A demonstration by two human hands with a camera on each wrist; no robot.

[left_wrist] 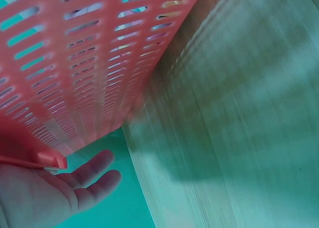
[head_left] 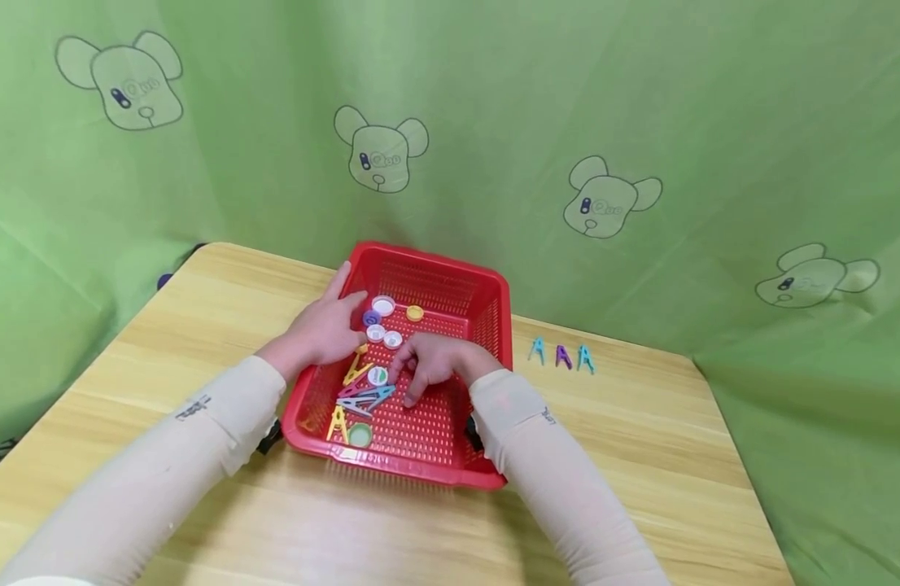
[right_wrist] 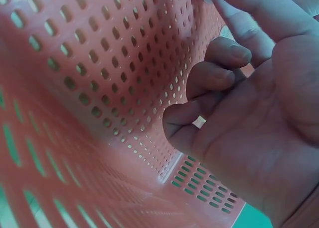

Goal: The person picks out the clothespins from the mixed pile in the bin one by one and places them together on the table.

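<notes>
Over the left rim of a red plastic basket (head_left: 395, 470) lies my left hand (head_left: 325, 325). Its thumb reaches in near a yellow clothespin (head_left: 353, 373) and white bottle caps (head_left: 375, 332), while two loosely bent fingers (left_wrist: 97, 185) hang outside the rim. Inside the basket, my right hand (head_left: 431, 360) has its index finger and thumb stretched apart and its other fingers curled inward. The index fingertip is close to a white-and-green cap (head_left: 377, 375) and a light blue clothespin (head_left: 381, 394). A pink clothespin (head_left: 353, 390) and another yellow clothespin (head_left: 338, 423) lie nearby.
A green cap (head_left: 360, 435), a purple cap (head_left: 371, 318) and a yellow cap (head_left: 415, 312) also lie in the basket. To its right on the wooden table (head_left: 640, 439) stand two blue clothespins (head_left: 537, 350) and a purple clothespin (head_left: 563, 356). Green cloth (head_left: 479, 106) hangs behind.
</notes>
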